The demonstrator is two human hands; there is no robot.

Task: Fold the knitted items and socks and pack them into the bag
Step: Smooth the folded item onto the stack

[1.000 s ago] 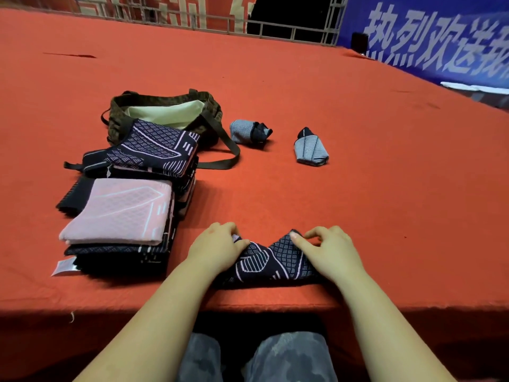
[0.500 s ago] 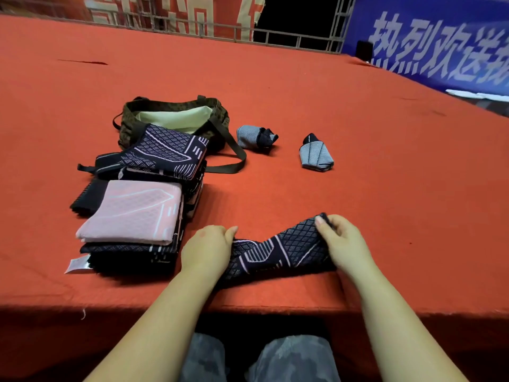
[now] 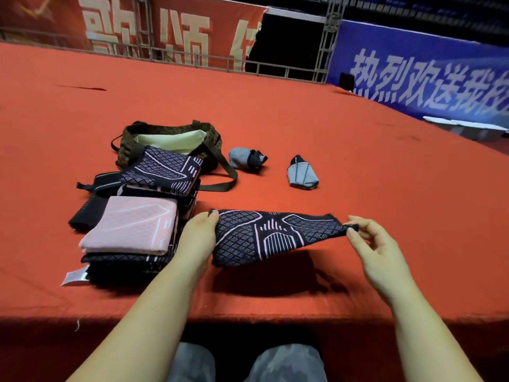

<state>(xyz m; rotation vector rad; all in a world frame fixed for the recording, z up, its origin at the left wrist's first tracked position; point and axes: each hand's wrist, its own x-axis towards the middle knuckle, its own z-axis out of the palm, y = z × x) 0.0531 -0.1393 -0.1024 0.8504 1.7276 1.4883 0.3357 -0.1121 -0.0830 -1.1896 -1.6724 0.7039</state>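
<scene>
A dark knitted piece [image 3: 264, 237] with pink line patterns is stretched out flat just above the red table. My left hand [image 3: 199, 238] grips its left end and my right hand [image 3: 370, 244] pinches its right tip between thumb and fingers. To the left lies a stack of folded knitted items [image 3: 129, 230], a pink one on top and a dark patterned one [image 3: 162, 168] behind it. An open olive bag [image 3: 168, 136] with pale lining sits beyond the stack. Two folded grey socks [image 3: 246, 159] [image 3: 302, 174] lie right of the bag.
The red table [image 3: 358, 150] stretches far back and right. Its front edge runs just below my forearms. The bag's strap [image 3: 223, 183] loops toward the socks. A white tag [image 3: 73, 277] sticks out from the stack's bottom. Banners and metal railing stand behind.
The dark knitted piece was bunched under both hands at the table's edge. My hands have moved apart and lifted, pulling it out lengthwise; my right hand went far to the right.
</scene>
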